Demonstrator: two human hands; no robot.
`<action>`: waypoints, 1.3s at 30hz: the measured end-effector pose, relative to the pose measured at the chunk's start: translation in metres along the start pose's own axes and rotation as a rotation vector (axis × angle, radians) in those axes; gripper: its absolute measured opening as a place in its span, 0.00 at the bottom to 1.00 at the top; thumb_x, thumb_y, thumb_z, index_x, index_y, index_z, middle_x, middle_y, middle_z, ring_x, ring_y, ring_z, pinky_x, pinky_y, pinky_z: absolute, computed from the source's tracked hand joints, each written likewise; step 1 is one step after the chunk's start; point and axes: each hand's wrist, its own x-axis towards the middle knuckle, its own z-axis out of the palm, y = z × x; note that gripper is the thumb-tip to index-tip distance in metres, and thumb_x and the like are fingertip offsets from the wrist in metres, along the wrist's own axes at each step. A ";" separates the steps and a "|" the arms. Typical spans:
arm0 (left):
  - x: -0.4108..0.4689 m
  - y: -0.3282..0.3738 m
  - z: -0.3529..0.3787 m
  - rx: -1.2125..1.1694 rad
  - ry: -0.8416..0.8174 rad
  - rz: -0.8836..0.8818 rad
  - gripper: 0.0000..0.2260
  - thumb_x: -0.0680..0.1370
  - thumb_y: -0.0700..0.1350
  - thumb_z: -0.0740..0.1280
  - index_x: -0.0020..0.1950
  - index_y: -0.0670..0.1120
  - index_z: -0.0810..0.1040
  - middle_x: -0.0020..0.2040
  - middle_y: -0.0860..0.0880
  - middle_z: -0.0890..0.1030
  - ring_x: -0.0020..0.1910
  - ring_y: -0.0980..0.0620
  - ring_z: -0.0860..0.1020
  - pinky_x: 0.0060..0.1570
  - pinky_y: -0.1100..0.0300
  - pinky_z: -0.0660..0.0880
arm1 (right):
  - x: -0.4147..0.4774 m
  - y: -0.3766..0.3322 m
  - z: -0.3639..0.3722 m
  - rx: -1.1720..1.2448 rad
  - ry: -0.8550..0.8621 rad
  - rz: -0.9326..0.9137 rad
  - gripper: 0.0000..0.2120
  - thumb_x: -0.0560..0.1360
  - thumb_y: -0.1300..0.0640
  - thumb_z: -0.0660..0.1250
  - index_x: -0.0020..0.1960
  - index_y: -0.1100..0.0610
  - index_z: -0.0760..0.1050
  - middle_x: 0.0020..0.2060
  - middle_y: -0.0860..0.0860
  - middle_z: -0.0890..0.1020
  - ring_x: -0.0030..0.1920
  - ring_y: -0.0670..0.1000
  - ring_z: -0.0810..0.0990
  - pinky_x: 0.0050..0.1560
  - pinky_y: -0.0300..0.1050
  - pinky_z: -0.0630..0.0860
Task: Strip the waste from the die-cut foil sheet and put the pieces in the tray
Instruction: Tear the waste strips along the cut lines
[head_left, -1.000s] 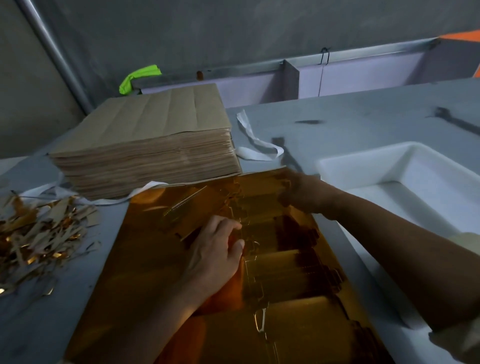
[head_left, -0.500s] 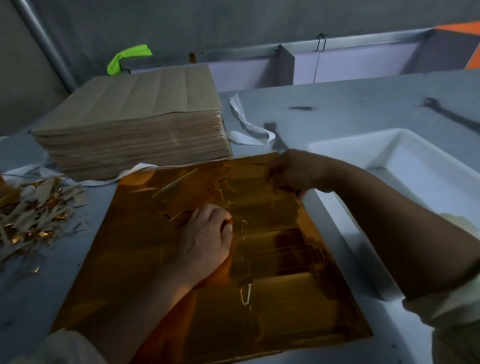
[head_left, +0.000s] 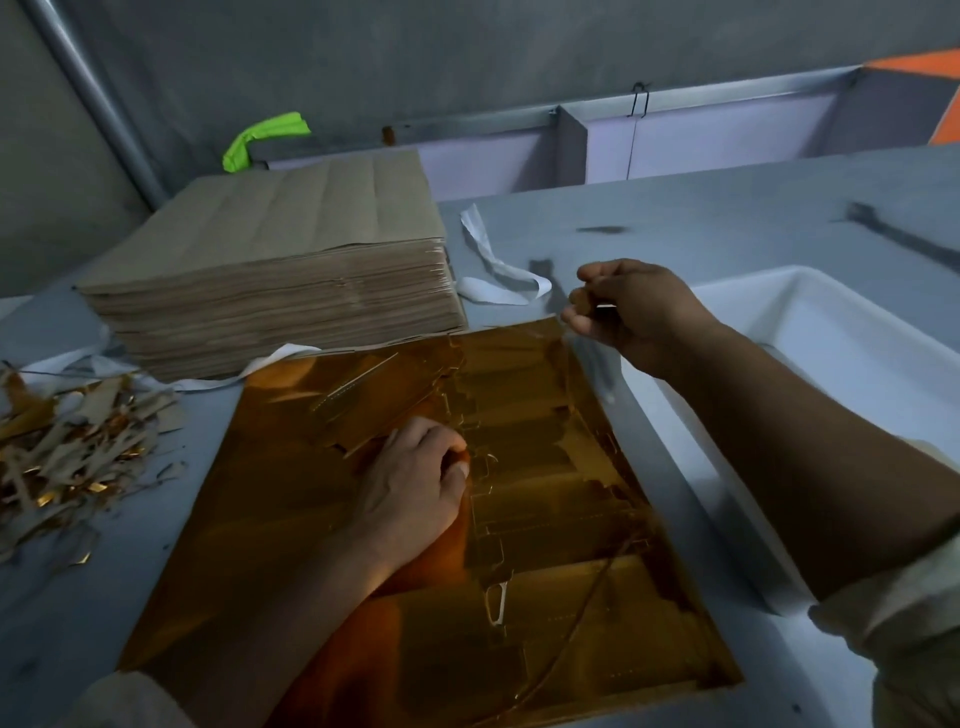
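The right hand (head_left: 641, 312) pinches a thin waste sliver (head_left: 605, 307) just above the gold foil sheet's (head_left: 291, 519) far corner. Nearer, the left hand (head_left: 415, 486) presses the sheet with fingers curled; whether it grips is unclear. The white tray (head_left: 831, 332) lies just right of the pinch.

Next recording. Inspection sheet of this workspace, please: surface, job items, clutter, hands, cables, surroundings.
Surface: grey table, scuffed in places.
Job's things: gold foil sheet flat at centre; white tray to its right, no pieces seen in it.
Clutter: scrap pile at left; brown sheet stack behind; loose white strips.
Grippers: left hand rests on the sheet, fingers bent; right hand raised over the far right corner, seemingly pinching a thin strip.
Cables: one thin cord hangs from the back rail.
Surroundings: grey wall, metal pole, green item.
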 end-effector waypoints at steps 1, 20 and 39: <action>0.000 0.005 -0.005 -0.013 0.005 0.003 0.12 0.81 0.56 0.60 0.63 0.56 0.73 0.61 0.59 0.68 0.61 0.60 0.66 0.56 0.65 0.65 | 0.001 0.001 0.000 0.026 0.001 -0.006 0.09 0.81 0.69 0.57 0.53 0.62 0.75 0.45 0.59 0.78 0.30 0.51 0.84 0.34 0.42 0.81; -0.006 0.075 -0.063 -0.892 -0.769 -0.074 0.07 0.80 0.49 0.64 0.45 0.48 0.77 0.35 0.53 0.81 0.29 0.59 0.76 0.28 0.68 0.68 | -0.001 0.006 0.003 -0.264 0.022 -0.093 0.22 0.81 0.64 0.60 0.72 0.49 0.67 0.52 0.62 0.80 0.50 0.61 0.84 0.43 0.48 0.84; 0.017 0.039 -0.066 -1.036 -0.541 -0.420 0.10 0.76 0.52 0.68 0.48 0.45 0.80 0.37 0.49 0.80 0.33 0.56 0.75 0.29 0.66 0.67 | -0.073 -0.006 0.047 -0.847 -0.979 -0.314 0.09 0.77 0.53 0.69 0.57 0.49 0.81 0.41 0.56 0.84 0.29 0.46 0.77 0.26 0.37 0.72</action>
